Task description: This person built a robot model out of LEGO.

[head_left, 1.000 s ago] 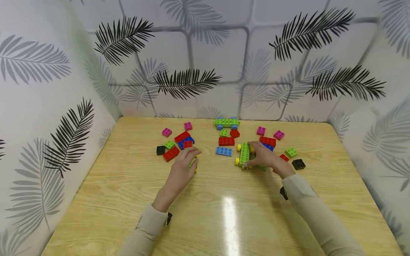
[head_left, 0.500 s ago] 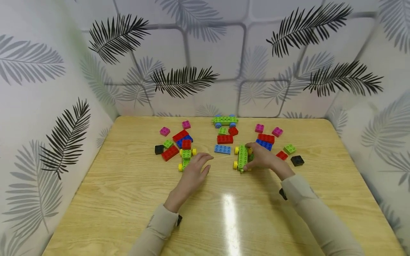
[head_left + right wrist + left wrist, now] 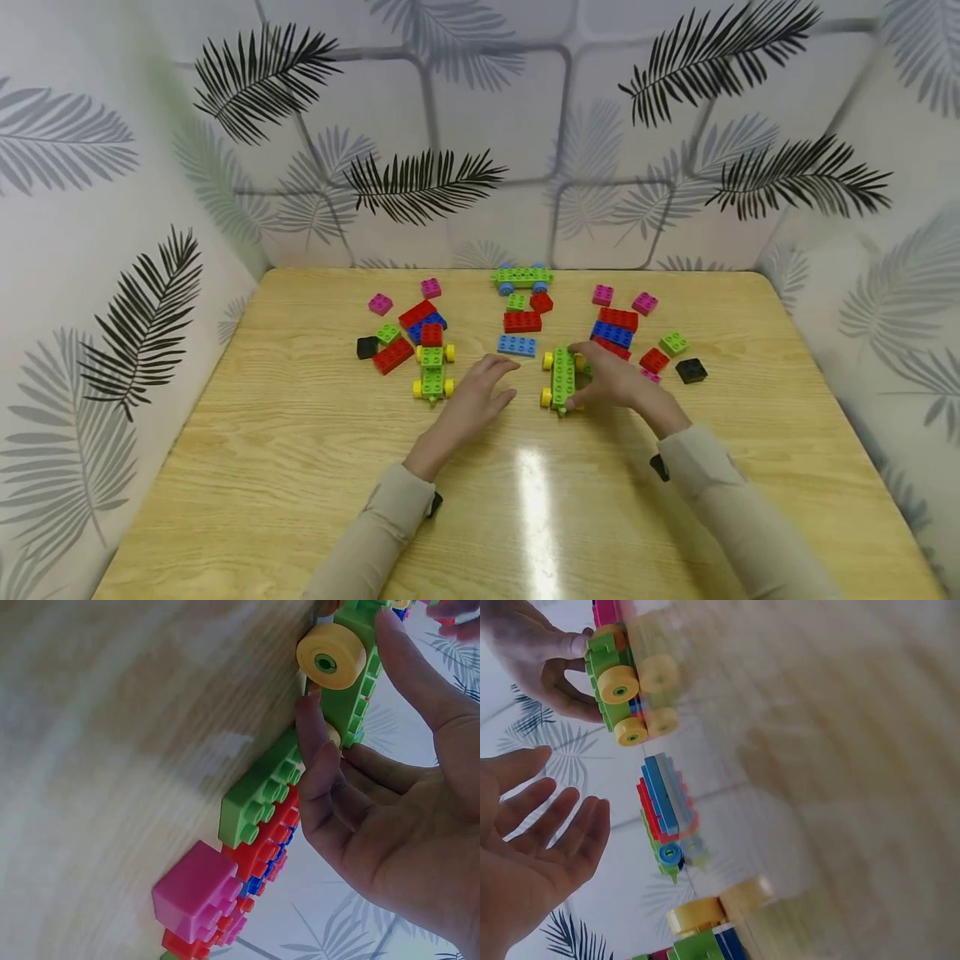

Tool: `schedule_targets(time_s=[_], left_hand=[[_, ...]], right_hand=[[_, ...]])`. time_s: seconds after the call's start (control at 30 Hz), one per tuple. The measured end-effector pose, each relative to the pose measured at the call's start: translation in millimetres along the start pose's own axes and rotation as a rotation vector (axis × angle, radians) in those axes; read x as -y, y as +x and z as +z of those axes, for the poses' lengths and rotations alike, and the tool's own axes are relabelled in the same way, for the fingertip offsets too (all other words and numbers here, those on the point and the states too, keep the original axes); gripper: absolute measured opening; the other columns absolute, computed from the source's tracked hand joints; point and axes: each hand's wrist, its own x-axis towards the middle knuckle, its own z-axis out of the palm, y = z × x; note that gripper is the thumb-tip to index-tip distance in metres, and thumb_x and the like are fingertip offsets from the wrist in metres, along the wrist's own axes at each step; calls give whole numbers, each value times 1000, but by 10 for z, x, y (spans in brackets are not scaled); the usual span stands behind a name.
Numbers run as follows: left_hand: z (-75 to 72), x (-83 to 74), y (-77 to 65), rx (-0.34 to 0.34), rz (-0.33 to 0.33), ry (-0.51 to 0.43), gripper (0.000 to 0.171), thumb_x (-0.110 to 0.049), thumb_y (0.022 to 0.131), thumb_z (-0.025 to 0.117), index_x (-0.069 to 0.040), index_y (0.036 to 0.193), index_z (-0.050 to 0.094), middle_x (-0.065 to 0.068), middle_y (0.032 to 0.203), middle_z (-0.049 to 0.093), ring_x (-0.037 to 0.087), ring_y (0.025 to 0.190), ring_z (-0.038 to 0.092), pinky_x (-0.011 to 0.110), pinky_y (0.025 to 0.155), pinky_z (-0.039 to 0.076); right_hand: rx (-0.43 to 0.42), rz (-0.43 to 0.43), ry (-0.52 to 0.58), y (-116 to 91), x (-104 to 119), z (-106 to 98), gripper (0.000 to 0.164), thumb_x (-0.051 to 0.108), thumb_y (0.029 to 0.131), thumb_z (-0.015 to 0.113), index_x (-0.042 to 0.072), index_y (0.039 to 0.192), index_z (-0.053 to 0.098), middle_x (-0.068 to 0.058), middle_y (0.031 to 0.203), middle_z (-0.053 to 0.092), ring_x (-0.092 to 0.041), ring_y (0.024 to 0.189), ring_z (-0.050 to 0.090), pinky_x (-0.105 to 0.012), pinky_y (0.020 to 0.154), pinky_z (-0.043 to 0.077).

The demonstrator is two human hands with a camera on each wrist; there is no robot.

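Observation:
My right hand point(image 3: 618, 379) pinches a green toy car base point(image 3: 562, 379) with yellow wheels between thumb and fingers. The base stands lengthwise on the table; in the right wrist view one yellow wheel point(image 3: 330, 656) shows beside the fingers. A green brick point(image 3: 262, 791) lies near those fingertips. My left hand point(image 3: 480, 396) hovers between the two yellow-wheeled cars, fingers loosely spread and holding nothing. To its left stands the other green car base point(image 3: 432, 383), carrying a green brick point(image 3: 431, 357) near its far end, with a red brick point(image 3: 431, 335) just behind.
At the back stands a green car base point(image 3: 522, 278) with blue wheels. In front of it lie a red brick point(image 3: 522, 322) and a light blue brick point(image 3: 517, 345). Black bricks point(image 3: 691, 371) and pink bricks point(image 3: 602, 294) are among loose pieces on both sides. A patterned wall borders the table.
My left hand has come off the left car and moved right, uncovering it. My right hand has drawn the other car base a little toward me, exposing more of the bricks behind.

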Motion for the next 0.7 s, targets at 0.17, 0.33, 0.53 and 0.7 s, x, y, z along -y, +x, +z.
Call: schedule_targets(time_s=[0.17, 0.33, 0.53, 0.7], left_hand=[[56, -37, 93, 111, -7, -47, 57, -20, 90, 70, -3, 139, 47, 10, 139, 45, 27, 129, 43, 41, 104, 40], [136, -46, 174, 250, -31, -25, 85, -32, 82, 77, -8, 150, 31, 10, 151, 31, 28, 137, 33, 42, 108, 35], [213, -56, 235, 328, -36, 21, 100, -40, 77, 80, -10, 153, 23, 9, 155, 28, 27, 141, 28, 40, 111, 32], [265, -94, 260, 399, -50, 77, 102, -45, 76, 80, -12, 154, 23, 8, 154, 31, 26, 142, 25, 49, 109, 32]], right_hand=[[-6, -1, 24, -111, 21, 81, 95, 33, 71, 86, 0, 144, 36, -23, 148, 36, -42, 133, 35, -57, 106, 31], [-36, -34, -9, -210, 29, 157, 95, 34, 70, 87, -1, 143, 38, -23, 145, 40, -42, 131, 40, -57, 104, 35], [-45, -50, -7, -314, 51, 192, 95, 33, 70, 87, -1, 143, 38, -23, 144, 40, -42, 130, 41, -57, 103, 36], [-53, -42, -22, -382, 71, 230, 95, 35, 68, 88, 1, 143, 39, -22, 144, 42, -41, 129, 42, -57, 103, 37]])
